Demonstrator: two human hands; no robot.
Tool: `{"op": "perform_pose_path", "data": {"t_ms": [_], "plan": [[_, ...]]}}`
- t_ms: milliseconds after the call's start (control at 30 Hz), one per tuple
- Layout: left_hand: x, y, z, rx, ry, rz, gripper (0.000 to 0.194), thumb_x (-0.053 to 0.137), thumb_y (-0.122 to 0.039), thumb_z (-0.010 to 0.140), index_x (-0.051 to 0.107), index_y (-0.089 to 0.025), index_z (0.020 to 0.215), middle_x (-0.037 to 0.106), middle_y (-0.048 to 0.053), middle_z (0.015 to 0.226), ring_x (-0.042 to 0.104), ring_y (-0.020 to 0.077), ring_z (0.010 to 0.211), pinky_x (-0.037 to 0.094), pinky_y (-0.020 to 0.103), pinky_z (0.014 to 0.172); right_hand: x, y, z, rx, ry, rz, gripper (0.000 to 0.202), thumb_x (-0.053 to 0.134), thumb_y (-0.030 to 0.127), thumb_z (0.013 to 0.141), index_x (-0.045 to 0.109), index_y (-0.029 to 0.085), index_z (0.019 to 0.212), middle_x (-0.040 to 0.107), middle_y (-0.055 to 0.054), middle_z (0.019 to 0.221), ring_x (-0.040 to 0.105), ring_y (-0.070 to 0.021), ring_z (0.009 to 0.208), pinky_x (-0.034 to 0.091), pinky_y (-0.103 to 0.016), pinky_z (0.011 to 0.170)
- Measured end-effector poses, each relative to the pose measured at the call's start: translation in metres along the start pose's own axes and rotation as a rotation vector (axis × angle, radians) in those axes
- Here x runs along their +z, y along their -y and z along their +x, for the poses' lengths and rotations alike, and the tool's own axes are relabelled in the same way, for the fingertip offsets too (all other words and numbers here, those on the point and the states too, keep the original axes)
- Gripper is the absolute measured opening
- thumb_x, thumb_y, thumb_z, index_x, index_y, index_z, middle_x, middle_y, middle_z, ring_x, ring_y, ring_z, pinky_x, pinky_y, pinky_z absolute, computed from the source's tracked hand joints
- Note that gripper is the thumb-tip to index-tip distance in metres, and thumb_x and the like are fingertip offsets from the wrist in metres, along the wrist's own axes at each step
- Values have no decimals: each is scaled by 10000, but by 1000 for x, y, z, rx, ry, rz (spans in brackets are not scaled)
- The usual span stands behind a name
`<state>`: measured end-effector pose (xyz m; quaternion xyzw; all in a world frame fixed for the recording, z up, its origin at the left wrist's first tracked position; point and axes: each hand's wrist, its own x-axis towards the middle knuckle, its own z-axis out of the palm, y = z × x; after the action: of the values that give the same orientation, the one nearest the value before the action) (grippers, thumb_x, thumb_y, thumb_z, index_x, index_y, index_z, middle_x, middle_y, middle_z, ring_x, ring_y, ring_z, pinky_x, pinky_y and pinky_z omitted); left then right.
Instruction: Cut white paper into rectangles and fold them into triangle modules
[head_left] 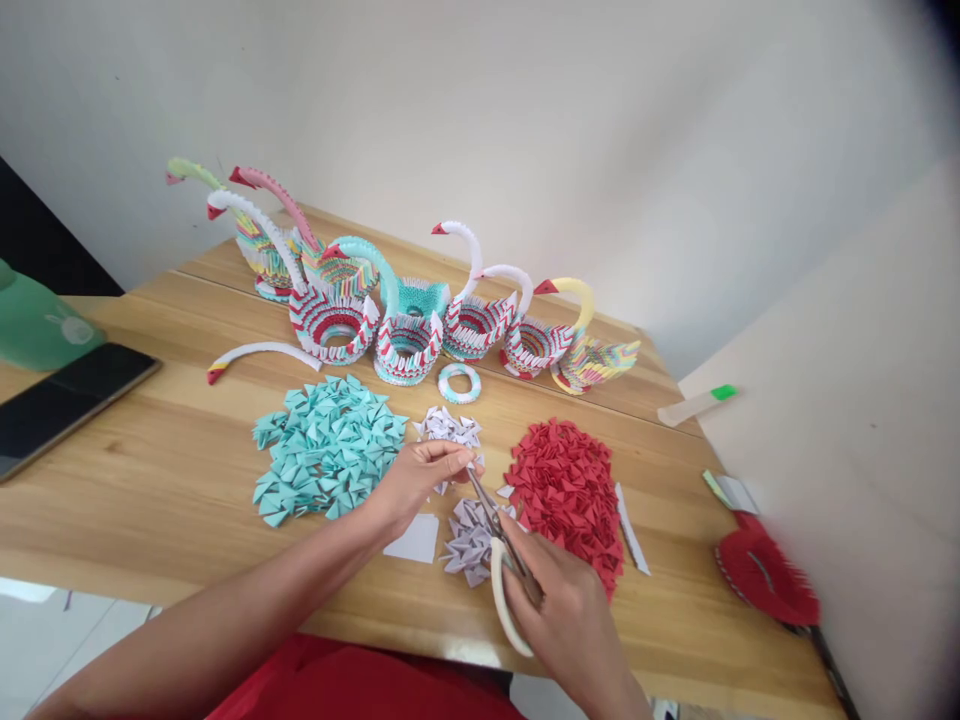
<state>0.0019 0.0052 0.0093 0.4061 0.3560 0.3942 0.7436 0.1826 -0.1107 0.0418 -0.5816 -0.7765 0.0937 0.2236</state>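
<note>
In the middle of the head view, my right hand (568, 602) grips a pair of scissors (498, 590) with white handles, its blades pointing up and left. The tips reach the fingers of my left hand (420, 478), which are pinched together. Whatever they hold is too small and covered to make out. Below the blades lies a small heap of pale folded paper pieces (466, 545), and another white heap (450, 425) sits just beyond my left fingers. A turquoise pile (326, 450) of folded triangles is left of my hands; a red pile (566, 480) is on the right.
Several folded-paper swans (334, 315) stand along the back, with a turquoise-and-white ring (459, 383) and a loose swan neck (266, 350) before them. White paper (412, 540) lies near me. A phone (71, 400) and green bottle (45, 320) are left; a green-capped tube (696, 404) and red brush (765, 575) right.
</note>
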Motion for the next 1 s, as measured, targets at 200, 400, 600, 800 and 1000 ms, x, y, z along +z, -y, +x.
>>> {"op": "perform_pose_path", "data": {"t_ms": [200, 400, 600, 800, 1000], "plan": [[0, -8, 2, -26, -8, -257, 283, 796, -397, 693, 729, -131, 760, 730, 68, 758, 650, 180, 751, 475, 302, 775, -8, 0, 0, 64, 75, 117, 382, 509, 194, 888, 619, 170, 1253, 724, -110, 1071, 706, -215, 913, 575, -287, 799], [-1, -10, 2, -110, 21, -354, 293, 827, -372, 661, 731, -121, 776, 724, 56, 725, 651, 149, 679, 492, 278, 745, -17, -2, -5, 169, 108, 189, 373, 545, 230, 876, 637, 192, 1236, 704, -88, 1147, 689, -212, 1007, 558, -282, 869], [0, -10, 2, -129, 35, -361, 315, 835, -382, 648, 731, -117, 783, 730, 67, 723, 655, 141, 675, 498, 248, 720, -15, -3, -3, 172, 98, 202, 367, 557, 230, 865, 654, 191, 1216, 710, -86, 1135, 690, -213, 1005, 556, -279, 874], [0, -9, 2, -145, 28, -342, 327, 842, -389, 634, 732, -120, 783, 738, 72, 738, 660, 140, 671, 498, 241, 711, -17, -3, -3, 172, 96, 226, 378, 561, 213, 861, 646, 202, 1229, 715, -79, 1124, 697, -207, 979, 563, -265, 850], [1, -9, 1, -139, 40, -336, 311, 825, -386, 664, 725, -121, 792, 741, 74, 754, 651, 136, 675, 490, 246, 720, -18, -1, -1, 156, 98, 228, 382, 554, 198, 854, 651, 202, 1223, 727, -82, 1093, 712, -212, 926, 584, -261, 789]]}}
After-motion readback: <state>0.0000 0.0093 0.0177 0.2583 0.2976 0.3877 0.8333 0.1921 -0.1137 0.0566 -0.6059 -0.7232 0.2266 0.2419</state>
